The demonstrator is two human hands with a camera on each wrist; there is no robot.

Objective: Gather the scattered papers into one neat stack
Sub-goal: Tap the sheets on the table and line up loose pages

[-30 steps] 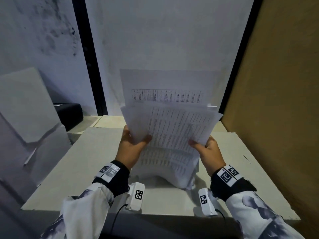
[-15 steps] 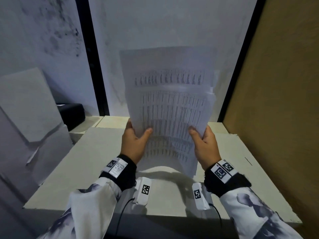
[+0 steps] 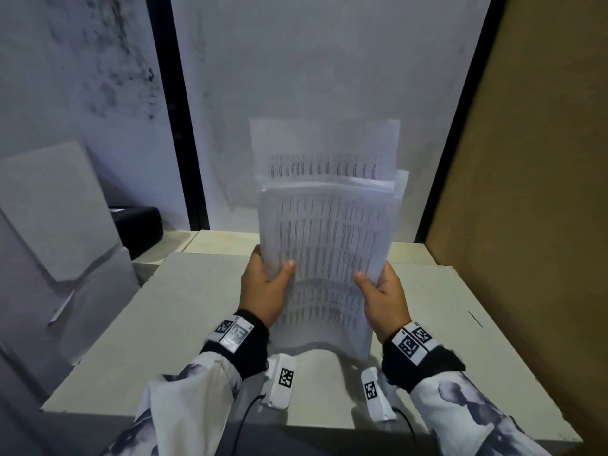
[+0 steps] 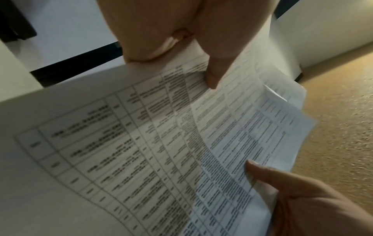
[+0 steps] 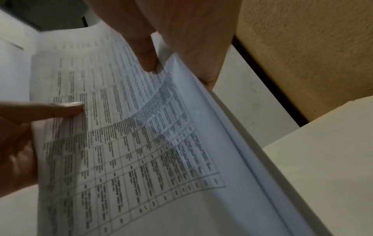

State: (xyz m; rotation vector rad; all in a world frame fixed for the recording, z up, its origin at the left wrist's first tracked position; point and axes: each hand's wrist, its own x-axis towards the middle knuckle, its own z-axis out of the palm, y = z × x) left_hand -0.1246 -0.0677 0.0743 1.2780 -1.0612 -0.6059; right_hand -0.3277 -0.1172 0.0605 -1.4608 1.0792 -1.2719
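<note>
A bundle of white papers (image 3: 329, 232) printed with tables stands almost upright above the pale table (image 3: 184, 311). My left hand (image 3: 266, 284) grips its left edge, thumb on the front sheet. My right hand (image 3: 381, 291) grips the right edge the same way. The sheets are uneven at the top, one rising above the others. The lower edge curls toward me just above the table; whether it touches is unclear. In the left wrist view my left hand (image 4: 181, 47) pinches the papers (image 4: 181, 143). The right wrist view shows my right hand (image 5: 161, 47) pinching the papers (image 5: 131, 135) at their edge.
A brown board wall (image 3: 526, 192) bounds the table on the right. Grey slabs (image 3: 52, 218) lean at the left, with a black box (image 3: 138, 225) behind them. A grey wall with a black vertical strip (image 3: 177, 126) stands at the back. Two tagged white units (image 3: 281, 380) hang under the wrists.
The fanned sheets have been drawn together into a narrower bundle. Both hands moved closer together, and the bundle rose and then came down again toward the table.
</note>
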